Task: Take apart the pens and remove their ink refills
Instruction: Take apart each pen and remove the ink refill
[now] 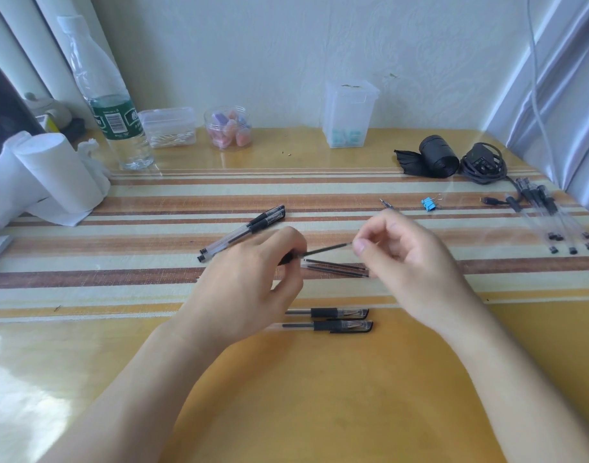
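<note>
Both hands above the striped table mat (119, 208). Left hand (249, 282) pinches the black grip section (286, 259) of a pen, fingers closed on it. Right hand (406, 262) pinches the far end of a thin black ink refill (326, 248), thumb and forefinger shut on it; refill spans the gap between hands. Two loose refills (336, 268) lie on the mat just beneath. Two capped pens (253, 228) upper left; two more pens (336, 320) near the wrists. Emptied clear barrels (550, 222) far right.
</note>
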